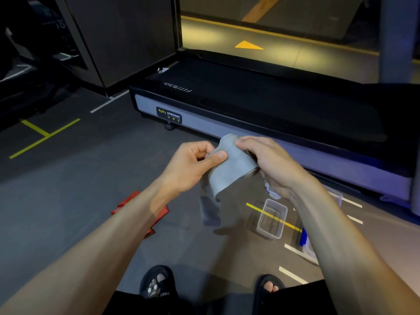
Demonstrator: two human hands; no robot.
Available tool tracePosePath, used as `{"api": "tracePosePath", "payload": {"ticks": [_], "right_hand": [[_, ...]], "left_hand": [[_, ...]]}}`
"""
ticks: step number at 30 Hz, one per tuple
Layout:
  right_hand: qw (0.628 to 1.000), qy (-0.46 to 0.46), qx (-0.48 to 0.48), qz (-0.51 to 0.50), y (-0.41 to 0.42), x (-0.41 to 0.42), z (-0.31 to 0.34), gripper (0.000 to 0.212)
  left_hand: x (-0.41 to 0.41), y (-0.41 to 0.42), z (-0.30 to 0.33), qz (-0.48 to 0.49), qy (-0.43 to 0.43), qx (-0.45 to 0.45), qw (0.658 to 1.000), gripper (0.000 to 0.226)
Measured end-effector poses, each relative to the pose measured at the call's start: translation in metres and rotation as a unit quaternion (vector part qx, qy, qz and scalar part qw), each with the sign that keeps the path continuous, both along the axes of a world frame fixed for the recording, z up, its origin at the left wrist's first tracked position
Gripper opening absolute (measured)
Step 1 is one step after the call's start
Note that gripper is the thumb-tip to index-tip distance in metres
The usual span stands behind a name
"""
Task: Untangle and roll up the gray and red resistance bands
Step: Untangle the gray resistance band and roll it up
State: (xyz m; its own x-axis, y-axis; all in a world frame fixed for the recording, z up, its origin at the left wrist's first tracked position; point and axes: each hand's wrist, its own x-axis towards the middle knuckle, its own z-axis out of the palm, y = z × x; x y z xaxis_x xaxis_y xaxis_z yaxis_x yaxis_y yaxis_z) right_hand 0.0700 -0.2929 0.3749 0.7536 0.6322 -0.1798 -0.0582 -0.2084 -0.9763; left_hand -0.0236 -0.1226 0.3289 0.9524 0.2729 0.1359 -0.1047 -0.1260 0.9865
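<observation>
The gray resistance band (229, 169) is wound into a thick roll held above the floor between both hands. My left hand (193, 164) pinches its left end with the thumb on top. My right hand (270, 162) grips the right end, fingers curled over the roll. A loose tail of the gray band hangs down below the roll toward the floor. The red resistance band (138, 212) lies crumpled on the dark floor at lower left, partly hidden behind my left forearm.
A clear plastic container (271, 219) stands on the floor under my right wrist, with another clear tub and a blue item (303, 237) at the right. A treadmill (250, 105) fills the area ahead. My sandalled feet (159, 283) are at the bottom.
</observation>
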Motion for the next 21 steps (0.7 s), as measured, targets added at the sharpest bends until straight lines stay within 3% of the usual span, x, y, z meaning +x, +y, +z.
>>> {"api": "tracePosePath", "payload": {"ticks": [4, 7, 9, 13, 18, 21], "right_hand": [[0.997, -0.039, -0.015, 0.069, -0.0033, -0.0031, 0.0009, 0.027], [0.996, -0.066, -0.013, 0.060, -0.0048, -0.0025, 0.0019, 0.028], [0.997, -0.057, 0.005, 0.043, -0.0030, -0.0032, 0.0018, 0.029], [0.999, -0.006, 0.043, -0.008, -0.0031, 0.0002, 0.0029, 0.030], [0.998, 0.030, 0.062, 0.001, -0.0024, -0.0025, 0.0062, 0.023], [0.998, 0.041, 0.056, 0.004, 0.0002, -0.0042, 0.0027, 0.034]], "left_hand": [[-0.0012, -0.0041, 0.0001, -0.008, -0.009, 0.019, 1.000, 0.036], [-0.0009, -0.0048, 0.0004, -0.015, -0.008, 0.007, 1.000, 0.035], [-0.0004, -0.0027, 0.0002, -0.021, -0.005, -0.004, 1.000, 0.041], [-0.0021, 0.0022, 0.0006, -0.037, 0.015, -0.017, 0.999, 0.029], [-0.0004, 0.0016, 0.0005, -0.021, 0.019, -0.019, 0.999, 0.027], [-0.0006, 0.0003, 0.0046, -0.006, 0.007, -0.016, 1.000, 0.033]]}}
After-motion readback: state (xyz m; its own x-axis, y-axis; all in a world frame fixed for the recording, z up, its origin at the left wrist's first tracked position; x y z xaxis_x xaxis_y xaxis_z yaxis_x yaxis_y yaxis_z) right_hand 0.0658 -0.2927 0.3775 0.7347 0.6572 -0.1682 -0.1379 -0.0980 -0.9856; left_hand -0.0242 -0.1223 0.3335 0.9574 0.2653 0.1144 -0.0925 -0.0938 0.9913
